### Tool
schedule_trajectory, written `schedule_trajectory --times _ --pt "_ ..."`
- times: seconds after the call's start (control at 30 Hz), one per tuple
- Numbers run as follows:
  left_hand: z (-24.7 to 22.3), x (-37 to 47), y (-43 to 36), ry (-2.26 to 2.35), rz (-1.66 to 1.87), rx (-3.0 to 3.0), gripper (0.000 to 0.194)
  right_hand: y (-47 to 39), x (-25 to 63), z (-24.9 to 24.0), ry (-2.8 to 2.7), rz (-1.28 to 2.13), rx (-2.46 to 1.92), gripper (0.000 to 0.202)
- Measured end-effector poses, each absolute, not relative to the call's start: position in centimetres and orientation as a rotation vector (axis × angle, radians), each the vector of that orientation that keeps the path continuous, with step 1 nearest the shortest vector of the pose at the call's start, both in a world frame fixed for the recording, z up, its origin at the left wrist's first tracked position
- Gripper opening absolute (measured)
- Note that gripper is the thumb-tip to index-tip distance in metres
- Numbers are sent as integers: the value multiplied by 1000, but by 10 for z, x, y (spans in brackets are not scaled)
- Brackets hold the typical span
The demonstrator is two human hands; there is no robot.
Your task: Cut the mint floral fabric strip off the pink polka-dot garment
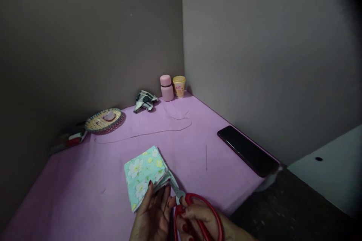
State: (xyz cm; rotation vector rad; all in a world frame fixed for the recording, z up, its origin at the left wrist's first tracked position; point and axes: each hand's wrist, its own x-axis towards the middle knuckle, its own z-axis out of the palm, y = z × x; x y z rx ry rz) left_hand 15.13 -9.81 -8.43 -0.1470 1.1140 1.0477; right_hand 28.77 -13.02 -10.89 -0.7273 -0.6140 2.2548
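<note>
A folded piece of mint-green floral fabric [141, 175] lies near the front of the pink table, its layers stacked. My left hand [155, 209] pinches its near right corner, thumb on top and the other fingers beneath. In my right hand [198, 216] are red-handled scissors [216, 214], with my fingers through the loops. Their metal blades point up and left, at the right edge of the fabric. Whether the blades are closed on the cloth I cannot tell.
A black phone [249, 150] lies along the right edge of the pink tabletop [73, 188]. Thread [152, 133] trails across the middle. Farther back stand a wicker basket [93, 123], a crumpled patterned cloth [145, 101], a pink bottle [166, 88] and a yellow-lidded cup [179, 86]. Grey walls [113, 37] enclose the corner.
</note>
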Motion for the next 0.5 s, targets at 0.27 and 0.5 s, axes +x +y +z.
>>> schedule_trajectory --times 0.27,0.5 --pt "-87 168 -82 1037 1007 -123 12 -134 295 -85 -692 2063 -744 10" --pt "-89 169 -81 1066 923 -83 14 -122 282 -122 -485 2218 -630 42"
